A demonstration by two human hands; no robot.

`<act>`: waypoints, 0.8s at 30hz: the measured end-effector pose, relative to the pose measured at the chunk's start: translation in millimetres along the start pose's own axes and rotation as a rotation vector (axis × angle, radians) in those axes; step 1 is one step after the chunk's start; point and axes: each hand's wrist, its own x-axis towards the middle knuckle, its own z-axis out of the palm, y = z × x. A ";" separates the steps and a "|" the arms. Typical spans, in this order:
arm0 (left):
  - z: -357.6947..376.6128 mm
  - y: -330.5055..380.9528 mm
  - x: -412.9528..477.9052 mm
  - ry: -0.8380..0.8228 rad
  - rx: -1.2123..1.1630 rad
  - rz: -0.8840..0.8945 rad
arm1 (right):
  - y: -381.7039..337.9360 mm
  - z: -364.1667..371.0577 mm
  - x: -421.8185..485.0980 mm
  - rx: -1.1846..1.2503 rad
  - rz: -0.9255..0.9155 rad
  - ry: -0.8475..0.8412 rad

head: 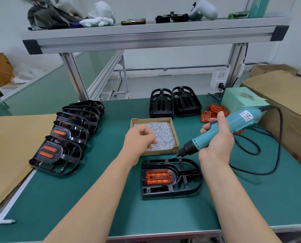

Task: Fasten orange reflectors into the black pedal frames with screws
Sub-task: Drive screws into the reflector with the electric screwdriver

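Right hand (216, 144) grips the electric screwdriver (237, 121). Left hand (139, 137) curls over the screws (163, 130); I cannot tell if it holds one. A tiny screw could slip out.

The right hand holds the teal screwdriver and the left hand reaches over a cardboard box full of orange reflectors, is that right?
Not quite: the cardboard box under the left hand is full of silver screws, not orange reflectors, as the head view shows. The right hand does hold the teal screwdriver.
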 end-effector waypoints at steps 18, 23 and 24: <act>-9.7 -9.5 -57.4 -0.263 -0.609 -0.212 | -13.2 16.1 -32.3 0.042 -0.067 -0.062; 1.2 -1.7 -67.5 -0.263 -0.685 -0.308 | -19.0 23.5 -36.8 0.079 -0.081 -0.068; 3.0 -1.2 -69.1 -0.264 -0.728 -0.337 | -20.3 24.6 -37.3 0.085 -0.087 -0.067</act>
